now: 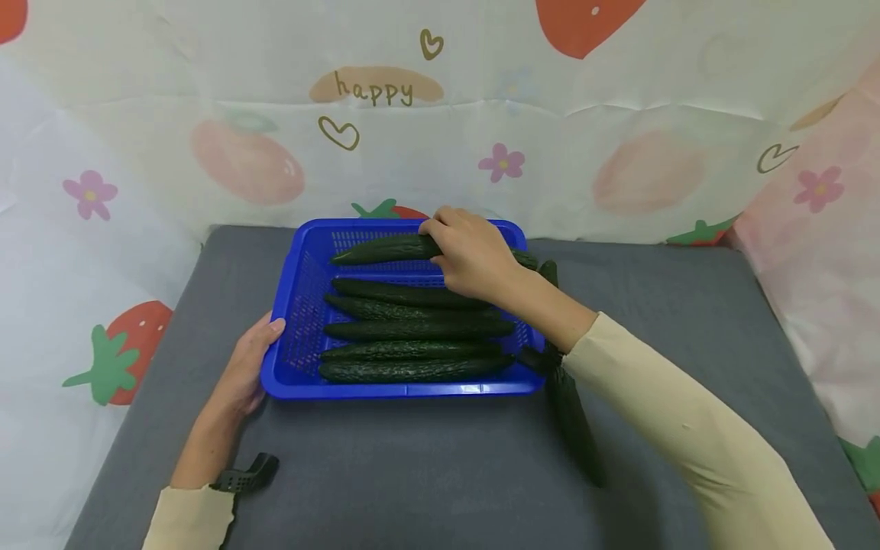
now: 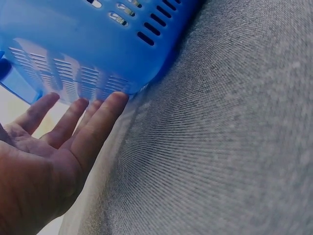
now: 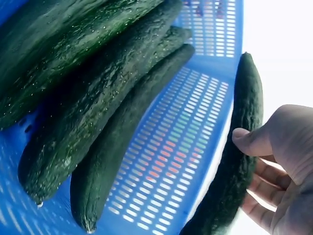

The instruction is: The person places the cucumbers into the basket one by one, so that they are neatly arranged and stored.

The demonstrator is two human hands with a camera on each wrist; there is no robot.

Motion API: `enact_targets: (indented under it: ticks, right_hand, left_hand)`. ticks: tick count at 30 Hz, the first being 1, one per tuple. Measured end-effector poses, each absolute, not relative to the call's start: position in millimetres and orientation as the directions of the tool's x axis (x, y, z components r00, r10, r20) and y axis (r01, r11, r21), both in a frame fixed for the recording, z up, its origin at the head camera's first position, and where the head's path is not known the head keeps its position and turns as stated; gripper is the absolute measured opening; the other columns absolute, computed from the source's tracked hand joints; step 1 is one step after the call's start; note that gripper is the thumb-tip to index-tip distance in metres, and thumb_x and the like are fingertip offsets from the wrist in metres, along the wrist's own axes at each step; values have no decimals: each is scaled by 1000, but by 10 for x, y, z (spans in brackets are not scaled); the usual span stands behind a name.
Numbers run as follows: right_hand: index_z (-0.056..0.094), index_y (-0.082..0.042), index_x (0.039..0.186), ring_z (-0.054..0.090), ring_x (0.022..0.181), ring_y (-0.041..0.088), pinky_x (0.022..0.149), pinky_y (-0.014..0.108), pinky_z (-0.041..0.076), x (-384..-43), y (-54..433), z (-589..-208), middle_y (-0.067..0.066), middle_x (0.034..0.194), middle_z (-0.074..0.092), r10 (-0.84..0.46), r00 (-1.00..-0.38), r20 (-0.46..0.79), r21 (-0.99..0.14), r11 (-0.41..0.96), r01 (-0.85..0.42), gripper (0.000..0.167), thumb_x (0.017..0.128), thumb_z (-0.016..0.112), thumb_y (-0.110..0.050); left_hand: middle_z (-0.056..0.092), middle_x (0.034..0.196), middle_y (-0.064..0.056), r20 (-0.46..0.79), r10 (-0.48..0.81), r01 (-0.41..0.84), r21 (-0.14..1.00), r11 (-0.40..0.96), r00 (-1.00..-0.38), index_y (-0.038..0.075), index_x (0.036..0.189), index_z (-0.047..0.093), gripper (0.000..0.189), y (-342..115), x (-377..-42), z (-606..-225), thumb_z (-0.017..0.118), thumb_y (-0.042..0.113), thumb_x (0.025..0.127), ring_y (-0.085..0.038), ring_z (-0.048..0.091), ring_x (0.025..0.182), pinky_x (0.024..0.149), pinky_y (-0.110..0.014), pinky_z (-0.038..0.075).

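A blue plastic basket (image 1: 406, 391) with slotted walls stands on the table. Several dark green cucumbers (image 1: 412, 330) lie side by side inside it. My right hand (image 1: 474, 252) grips another cucumber (image 1: 385, 250) at its middle, level over the far part of the basket. In the right wrist view, the thumb presses this cucumber (image 3: 247, 112) from above while the fingers curl round its other side. My left hand (image 1: 250, 359) is at the basket's left end, thumb on the rim; extended fingers (image 2: 93, 132) touch the outer wall.
To the right of the basket, a cucumber (image 1: 577, 431) lies on the grey table (image 1: 412, 473), partly hidden by the right forearm and a black wrist strap (image 1: 539, 359). A white cloth printed with strawberries and flowers (image 1: 447, 137) hangs close behind the basket.
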State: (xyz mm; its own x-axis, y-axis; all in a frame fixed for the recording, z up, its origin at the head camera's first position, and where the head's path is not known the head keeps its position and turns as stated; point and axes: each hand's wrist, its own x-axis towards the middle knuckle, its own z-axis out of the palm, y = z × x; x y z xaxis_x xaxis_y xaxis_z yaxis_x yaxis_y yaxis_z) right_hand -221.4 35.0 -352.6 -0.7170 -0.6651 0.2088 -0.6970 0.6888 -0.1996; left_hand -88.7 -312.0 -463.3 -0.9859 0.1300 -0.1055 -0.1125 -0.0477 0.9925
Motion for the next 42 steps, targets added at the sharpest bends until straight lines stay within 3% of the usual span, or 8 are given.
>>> enact_targets:
  ticks: [6, 12, 20, 26, 32, 36, 42]
  right_hand:
    - [68, -6, 135, 67, 99, 29, 83, 41, 57, -2237, 331, -3523, 14, 122, 69, -626, -739, 248, -203, 712, -672, 34, 105, 67, -21]
    - [67, -8, 138, 67, 97, 28, 79, 41, 57, -2170, 466, -3546, 15, 126, 68, -607, -772, 186, -227, 738, -635, 40, 105, 66, -30]
    - [67, -8, 137, 69, 101, 30, 80, 44, 58, -2136, 733, -3529, 16, 136, 65, -569, -804, 172, -303, 746, -593, 39, 106, 65, -32]
    - [65, -9, 141, 69, 110, 33, 85, 49, 59, -2076, 950, -3525, 16, 139, 63, -524, -838, 155, -374, 754, -540, 42, 106, 64, -33]
    - [62, -12, 144, 69, 99, 31, 77, 47, 58, -1966, 1113, -3577, 16, 143, 61, -489, -864, 116, -412, 768, -490, 44, 106, 63, -34]
    - [63, -13, 144, 69, 109, 30, 78, 48, 59, -1894, 1209, -3620, 15, 141, 61, -451, -884, 122, -448, 770, -454, 44, 106, 63, -35]
    - [64, -13, 143, 69, 119, 30, 78, 50, 61, -1775, 1330, -3689, 15, 142, 61, -401, -907, 131, -479, 775, -412, 45, 105, 65, -37]
  left_hand:
    - [72, 121, 7, -98, 128, -104, 994, -42, -987, -1, 162, 27, 58, -3124, -897, -4620, 38, 31, 114, -10, 75, 105, 85, -29, 64]
    - [72, 122, 11, -115, 118, -121, 992, -39, -986, -2, 163, 24, 61, -3120, -880, -4628, 38, 32, 114, -9, 74, 107, 86, -28, 64]
    - [76, 113, 7, -101, 110, -113, 988, -108, -989, 22, 142, 49, 30, -3109, -882, -4641, 39, 27, 114, -10, 76, 98, 81, -27, 64]
    - [75, 116, 6, -86, 127, -101, 988, -116, -988, 23, 145, 47, 33, -3090, -873, -4671, 37, 26, 115, -11, 76, 100, 82, -28, 64]
    - [76, 116, 5, -79, 104, -94, 985, -144, -991, 25, 143, 51, 32, -3062, -833, -4693, 36, 24, 114, -11, 76, 100, 82, -28, 64]
    - [76, 115, 5, -80, 78, -90, 986, -143, -994, 27, 140, 55, 31, -3052, -842, -4670, 38, 24, 114, -11, 75, 98, 81, -28, 64]
    - [75, 116, 7, -90, 98, -101, 988, -117, -991, 25, 142, 50, 31, -3048, -858, -4640, 37, 26, 114, -10, 75, 100, 82, -27, 64]
